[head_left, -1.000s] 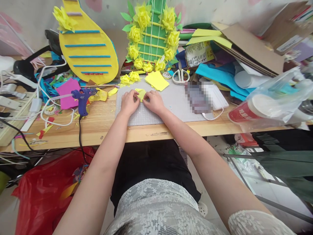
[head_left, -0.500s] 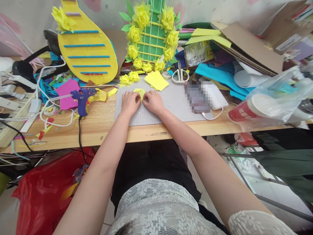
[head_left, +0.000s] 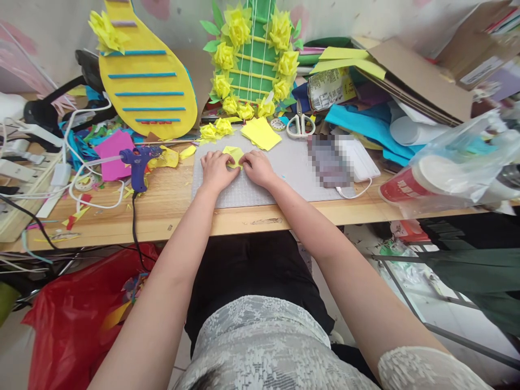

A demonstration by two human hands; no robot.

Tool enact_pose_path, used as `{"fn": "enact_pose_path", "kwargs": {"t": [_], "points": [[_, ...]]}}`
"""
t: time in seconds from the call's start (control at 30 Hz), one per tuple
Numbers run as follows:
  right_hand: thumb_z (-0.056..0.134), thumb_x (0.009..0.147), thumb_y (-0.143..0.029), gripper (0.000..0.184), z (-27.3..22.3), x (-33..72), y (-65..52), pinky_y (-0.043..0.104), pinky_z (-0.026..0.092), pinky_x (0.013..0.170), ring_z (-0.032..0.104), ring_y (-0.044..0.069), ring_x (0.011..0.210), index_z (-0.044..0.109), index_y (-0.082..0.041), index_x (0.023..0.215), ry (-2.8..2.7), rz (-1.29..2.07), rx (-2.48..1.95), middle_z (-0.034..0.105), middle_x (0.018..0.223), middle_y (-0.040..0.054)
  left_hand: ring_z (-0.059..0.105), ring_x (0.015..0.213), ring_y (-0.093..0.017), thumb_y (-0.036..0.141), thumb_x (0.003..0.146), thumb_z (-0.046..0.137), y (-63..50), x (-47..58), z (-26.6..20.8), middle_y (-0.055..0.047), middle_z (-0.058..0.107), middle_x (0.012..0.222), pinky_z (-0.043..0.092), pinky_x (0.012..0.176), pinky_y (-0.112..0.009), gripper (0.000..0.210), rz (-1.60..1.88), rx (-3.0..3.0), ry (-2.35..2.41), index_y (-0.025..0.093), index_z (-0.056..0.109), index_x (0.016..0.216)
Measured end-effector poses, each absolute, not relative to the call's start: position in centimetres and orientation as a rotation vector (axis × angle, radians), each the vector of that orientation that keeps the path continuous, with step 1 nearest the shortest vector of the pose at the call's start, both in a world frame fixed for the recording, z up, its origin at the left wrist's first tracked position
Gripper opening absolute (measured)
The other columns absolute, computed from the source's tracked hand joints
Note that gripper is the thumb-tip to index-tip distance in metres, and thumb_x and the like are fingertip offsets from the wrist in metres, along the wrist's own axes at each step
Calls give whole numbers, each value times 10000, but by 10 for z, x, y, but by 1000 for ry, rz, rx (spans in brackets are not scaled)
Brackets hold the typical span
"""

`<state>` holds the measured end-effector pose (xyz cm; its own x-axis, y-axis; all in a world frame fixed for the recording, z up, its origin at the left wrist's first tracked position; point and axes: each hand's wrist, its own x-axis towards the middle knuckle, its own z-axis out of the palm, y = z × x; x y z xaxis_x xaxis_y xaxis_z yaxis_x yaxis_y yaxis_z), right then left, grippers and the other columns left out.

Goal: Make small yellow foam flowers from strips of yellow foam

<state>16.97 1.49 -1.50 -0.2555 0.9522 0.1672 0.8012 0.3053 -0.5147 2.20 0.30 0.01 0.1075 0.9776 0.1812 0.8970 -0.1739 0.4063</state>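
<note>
A small piece of yellow paper (head_left: 233,154) lies on the grey cutting mat (head_left: 292,181), partly covered by my fingers. My left hand (head_left: 219,169) grips its left and near side, thumb and fingers bent together on it. From the right, my right hand (head_left: 258,167) pinches the opposite edge. Just beyond rests a stack of yellow paper squares (head_left: 261,134). Yellow paper flowers (head_left: 216,130) sit at the mat's far left corner. White-handled scissors (head_left: 300,127) lie behind the mat.
A purple glue gun (head_left: 138,169) with its cord stands left of the mat. At the back are a yellow lute-shaped cutout (head_left: 148,89) and a green board with yellow flowers (head_left: 258,70). A pixelated phone-like item (head_left: 330,161) and a bagged red cup (head_left: 406,181) are at right.
My left thumb has shifted right and toward me along the yellow paper. My hands have parted slightly, showing more of the paper between them. The view has shifted a little.
</note>
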Motion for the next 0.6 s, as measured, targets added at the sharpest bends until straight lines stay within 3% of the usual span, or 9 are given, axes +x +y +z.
{"fn": "enact_pose_path", "kwargs": {"t": [0.23,0.6], "points": [[458,863,-180,259,-14,169,12,380,395,940,533,236,1023,666,-165,1016,-2132,448,-1555,649,1077,101,483,1146,-324,389,752,664,2,23,1,-81,652,1061,311,1008,-463,194,609,2199,1890,233,663,866],[537,868,-265,231,-10,164,5,388,385,939,515,264,1057,639,-165,1049,-2161,348,-1610,632,1108,105,494,1148,-310,218,786,560,5,23,-1,-70,671,1066,323,1008,-471,167,578,2193,1939,255,689,885]]}}
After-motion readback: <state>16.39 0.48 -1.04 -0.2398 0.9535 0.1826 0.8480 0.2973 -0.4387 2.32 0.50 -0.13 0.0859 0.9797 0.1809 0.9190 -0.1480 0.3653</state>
